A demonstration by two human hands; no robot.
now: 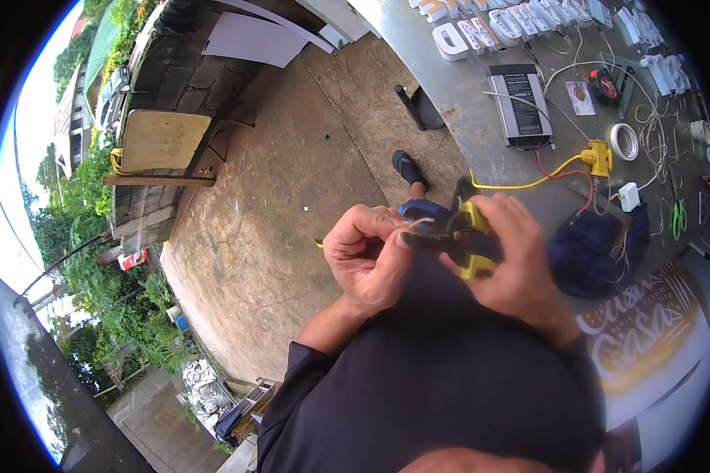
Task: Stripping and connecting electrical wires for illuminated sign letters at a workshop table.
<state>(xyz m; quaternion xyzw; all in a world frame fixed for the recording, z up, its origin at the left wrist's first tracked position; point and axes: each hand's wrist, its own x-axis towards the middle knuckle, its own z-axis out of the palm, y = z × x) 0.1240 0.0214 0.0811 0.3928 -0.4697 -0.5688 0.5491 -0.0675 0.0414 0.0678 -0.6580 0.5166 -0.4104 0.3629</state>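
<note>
My left hand [364, 256] is closed in a pinch, with a thin pale wire [383, 214] at its fingertips. Its thumb rests by the black jaws of the wire strippers [438, 240]. My right hand [514, 256] grips these strippers by their yellow handles, fingers wrapped round them. Both hands are together in front of my dark shirt, above the floor and left of the table. The wire's loose end runs close to the jaws; whether it lies between them I cannot tell.
On the metal table [481, 94] at right lie white letter shapes [452, 41], a power supply [521, 105], a yellow socket [599, 158], a tape roll [624, 142], a tape measure [603, 85], green-handled scissors [678, 219], dark cloth [596, 252] and tangled wires. A printed banner [647, 339] is nearer.
</note>
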